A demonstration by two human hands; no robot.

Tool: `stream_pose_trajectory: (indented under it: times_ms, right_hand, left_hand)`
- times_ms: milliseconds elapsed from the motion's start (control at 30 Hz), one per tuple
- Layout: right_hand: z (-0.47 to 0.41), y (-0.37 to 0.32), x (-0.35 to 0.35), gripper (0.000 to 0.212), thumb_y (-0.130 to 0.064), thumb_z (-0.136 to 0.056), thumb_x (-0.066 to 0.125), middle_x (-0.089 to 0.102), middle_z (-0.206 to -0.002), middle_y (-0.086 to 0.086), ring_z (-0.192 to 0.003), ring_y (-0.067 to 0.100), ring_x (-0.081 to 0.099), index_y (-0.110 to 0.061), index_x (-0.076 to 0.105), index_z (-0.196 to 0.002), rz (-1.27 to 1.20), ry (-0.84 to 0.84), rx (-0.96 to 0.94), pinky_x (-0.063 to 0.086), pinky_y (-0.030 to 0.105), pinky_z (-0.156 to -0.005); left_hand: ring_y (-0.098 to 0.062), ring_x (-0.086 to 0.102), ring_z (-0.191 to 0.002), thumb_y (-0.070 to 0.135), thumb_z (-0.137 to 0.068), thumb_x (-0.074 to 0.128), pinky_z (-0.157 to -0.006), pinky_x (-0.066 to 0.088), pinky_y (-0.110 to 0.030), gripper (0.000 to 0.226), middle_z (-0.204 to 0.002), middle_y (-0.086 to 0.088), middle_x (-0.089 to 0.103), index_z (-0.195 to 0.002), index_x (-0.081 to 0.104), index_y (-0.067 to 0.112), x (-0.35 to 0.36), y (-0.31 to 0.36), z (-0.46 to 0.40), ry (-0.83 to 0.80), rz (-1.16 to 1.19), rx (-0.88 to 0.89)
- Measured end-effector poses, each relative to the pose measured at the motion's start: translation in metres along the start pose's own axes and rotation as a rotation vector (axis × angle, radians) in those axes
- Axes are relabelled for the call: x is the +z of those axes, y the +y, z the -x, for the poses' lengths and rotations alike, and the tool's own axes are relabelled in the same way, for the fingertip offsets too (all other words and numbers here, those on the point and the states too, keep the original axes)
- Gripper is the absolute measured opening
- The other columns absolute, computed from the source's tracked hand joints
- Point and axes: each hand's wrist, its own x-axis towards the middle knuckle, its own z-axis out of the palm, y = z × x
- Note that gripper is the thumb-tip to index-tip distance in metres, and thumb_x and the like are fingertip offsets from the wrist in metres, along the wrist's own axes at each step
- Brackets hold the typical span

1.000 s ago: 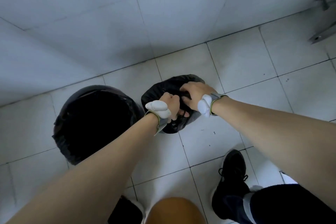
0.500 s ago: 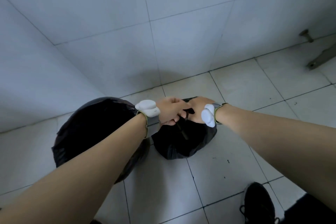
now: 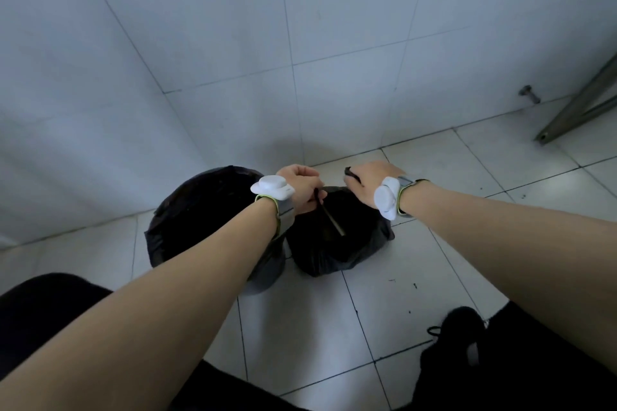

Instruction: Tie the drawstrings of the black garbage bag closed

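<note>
A filled black garbage bag (image 3: 337, 243) sits on the tiled floor near the wall. My left hand (image 3: 302, 188) is fisted above its top left, gripping one black drawstring (image 3: 329, 215) that runs taut down to the bag's gathered mouth. My right hand (image 3: 365, 182) is closed above the bag's top right, with a black drawstring end poking out past its fingers. The two hands are apart, a small gap between them. White wrist devices sit on both wrists.
A bin lined with a black bag (image 3: 203, 223) stands directly left of the garbage bag, partly behind my left forearm. A metal frame leg (image 3: 574, 113) slants at the far right. My black shoe (image 3: 460, 327) is at lower right. The tiled wall rises close behind.
My hands, which were pressed together over the bag's mouth, have pulled apart sideways and upward, drawing the strings taut. The view has tilted up toward the wall.
</note>
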Motion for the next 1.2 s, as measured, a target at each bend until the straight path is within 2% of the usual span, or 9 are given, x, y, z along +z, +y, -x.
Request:
stream_pose_trajectory:
  times_ms: [133,300,433,633,700,767,867,1067,1200]
  right_hand:
    - [0.005,0.002,0.000,0.034,-0.034,-0.094,0.043,0.064,-0.072,0.006,-0.068,0.029,0.060,-0.017,0.051,-0.066,0.008,0.008,-0.012,0.042,0.029,-0.056]
    - [0.004,0.011,0.011,0.020,-0.029,-0.091,0.051,0.069,-0.091,0.009,-0.084,0.032,0.065,-0.014,0.057,-0.079,-0.015,0.041,0.001,0.043,0.027,-0.063]
    - [0.005,0.017,0.016,0.031,-0.033,-0.087,0.054,0.065,-0.111,0.009,-0.099,0.033,0.062,-0.015,0.063,-0.110,-0.068,0.118,0.054,0.053,0.034,-0.079]
    - [0.002,0.035,0.034,0.038,-0.039,-0.088,0.055,0.061,-0.107,0.013,-0.087,0.031,0.060,-0.007,0.058,-0.108,-0.096,0.092,0.204,0.043,0.029,-0.067]
    - [-0.004,0.041,0.045,0.043,-0.042,-0.086,0.057,0.059,-0.110,0.014,-0.087,0.031,0.058,-0.006,0.057,-0.108,-0.135,0.069,0.251,0.041,0.029,-0.067]
    - [-0.011,0.044,0.055,0.050,-0.046,-0.084,0.058,0.057,-0.117,0.016,-0.098,0.033,0.058,-0.005,0.055,-0.113,-0.165,0.055,0.292,0.044,0.031,-0.072]
    - [-0.025,0.047,0.071,0.058,-0.047,-0.086,0.059,0.053,-0.127,0.018,-0.113,0.035,0.054,-0.005,0.049,-0.125,-0.227,0.027,0.297,0.047,0.037,-0.086]
    - [-0.046,0.050,0.096,0.064,-0.040,-0.090,0.060,0.049,-0.141,0.015,-0.128,0.035,0.047,-0.009,0.039,-0.142,-0.323,0.070,0.196,0.045,0.041,-0.101]
    - [-0.057,0.053,0.102,0.036,-0.031,-0.097,0.054,0.067,-0.119,0.012,-0.109,0.033,0.062,-0.012,0.055,-0.128,-0.422,0.089,0.169,0.049,0.033,-0.082]
  left_hand:
    - [-0.023,0.067,-0.076,-0.010,-0.077,0.072,-0.089,0.059,-0.044,0.028,-0.080,-0.007,0.066,-0.084,0.061,0.014,-0.009,-0.005,0.000,0.000,-0.135,0.015]
    - [-0.028,0.070,-0.105,-0.004,-0.075,0.075,-0.098,0.055,-0.044,0.029,-0.113,-0.012,0.072,-0.087,0.063,0.019,-0.019,-0.009,-0.015,0.024,-0.284,0.064]
    - [-0.023,0.064,-0.115,0.016,-0.083,0.076,-0.102,0.049,-0.031,0.050,-0.129,-0.002,0.063,-0.129,0.058,0.017,-0.015,-0.010,-0.014,0.023,-0.546,0.131]
    - [-0.025,0.047,-0.138,0.048,-0.078,0.073,-0.112,0.041,-0.043,0.094,-0.157,-0.005,0.041,-0.154,0.029,0.012,-0.008,-0.040,-0.025,-0.082,-0.847,0.164]
    - [-0.026,0.046,-0.139,0.051,-0.074,0.074,-0.112,0.040,-0.039,0.101,-0.156,-0.005,0.041,-0.154,0.027,0.011,-0.006,-0.051,-0.031,-0.142,-0.902,0.160]
    - [-0.030,0.051,-0.134,0.032,-0.085,0.074,-0.104,0.041,-0.031,0.081,-0.148,-0.010,0.049,-0.149,0.035,0.004,0.001,-0.059,-0.037,-0.181,-0.901,0.211]
    - [-0.032,0.061,-0.120,0.021,-0.088,0.071,-0.100,0.050,-0.038,0.056,-0.131,-0.013,0.063,-0.137,0.050,0.005,0.014,-0.069,-0.052,-0.215,-0.860,0.308]
    - [-0.030,0.062,-0.103,0.021,-0.101,0.049,-0.076,0.041,-0.027,0.026,-0.114,-0.012,0.066,-0.116,0.062,0.005,0.029,-0.080,-0.079,-0.054,-0.851,0.406]
    - [-0.024,0.063,-0.088,0.029,-0.102,0.040,-0.071,0.043,-0.030,0.032,-0.096,-0.003,0.072,-0.100,0.067,0.014,0.029,-0.092,-0.094,0.059,-0.652,0.324]
